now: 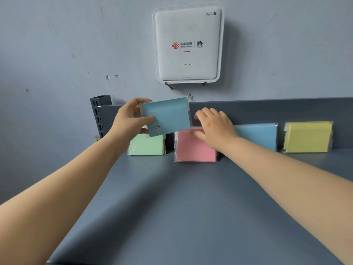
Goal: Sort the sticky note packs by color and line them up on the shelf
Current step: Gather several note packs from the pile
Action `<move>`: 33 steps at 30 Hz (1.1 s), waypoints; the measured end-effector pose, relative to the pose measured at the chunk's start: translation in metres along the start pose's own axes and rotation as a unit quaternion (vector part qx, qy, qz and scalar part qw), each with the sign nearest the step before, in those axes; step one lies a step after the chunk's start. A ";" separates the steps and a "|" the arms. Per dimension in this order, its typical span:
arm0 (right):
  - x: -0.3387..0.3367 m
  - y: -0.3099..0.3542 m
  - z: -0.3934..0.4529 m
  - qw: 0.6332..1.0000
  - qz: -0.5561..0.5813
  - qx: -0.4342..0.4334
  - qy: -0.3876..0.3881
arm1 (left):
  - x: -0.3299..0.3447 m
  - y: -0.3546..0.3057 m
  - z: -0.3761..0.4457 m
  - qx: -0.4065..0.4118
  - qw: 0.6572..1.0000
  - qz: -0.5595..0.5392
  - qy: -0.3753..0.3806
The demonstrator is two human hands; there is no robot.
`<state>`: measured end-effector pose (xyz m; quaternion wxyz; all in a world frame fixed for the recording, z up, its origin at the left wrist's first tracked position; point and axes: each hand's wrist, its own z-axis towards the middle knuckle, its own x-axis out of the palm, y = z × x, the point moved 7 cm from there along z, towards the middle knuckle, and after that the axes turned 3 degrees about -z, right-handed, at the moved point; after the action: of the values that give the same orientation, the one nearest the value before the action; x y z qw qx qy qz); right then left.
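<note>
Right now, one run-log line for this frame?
left hand: holds blue pack aloft | right hand: fingers on pink pack | shelf: green, pink, blue, yellow leaning

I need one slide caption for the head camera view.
Left hand lifts a blue sticky note pack while right hand touches the pink pack.

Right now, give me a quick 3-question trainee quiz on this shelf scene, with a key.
1. True or false: the left hand holds a blue pack above the shelf.
2. Which pack does the right hand touch? A) yellow B) pink C) green
3. Fill in: the pack farthest right on the shelf is ____.

Key:
1. True; thumb and fingers grip its left edge.
2. B, the pink pack; the green pack sits left of it.
3. Yellow: the yellow pack, beside a second blue pack.
</note>
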<state>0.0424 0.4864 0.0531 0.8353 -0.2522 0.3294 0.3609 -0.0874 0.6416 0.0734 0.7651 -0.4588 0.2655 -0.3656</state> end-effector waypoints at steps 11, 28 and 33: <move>-0.047 -0.099 -0.080 0.956 0.267 0.094 0.080 | 0.134 0.002 -0.022 -0.023 0.990 0.019 0.136; -0.028 -0.166 -0.131 0.981 0.038 0.165 0.095 | 0.248 0.015 -0.027 0.129 0.892 0.412 0.131; -0.024 -0.159 -0.120 0.980 -0.021 0.174 0.093 | 0.245 0.017 -0.019 0.148 0.848 0.499 0.099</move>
<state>0.1079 0.2994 0.0213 0.8394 -0.1427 0.4582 0.2553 0.0490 0.4403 0.0323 0.8731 -0.1070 0.4755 -0.0133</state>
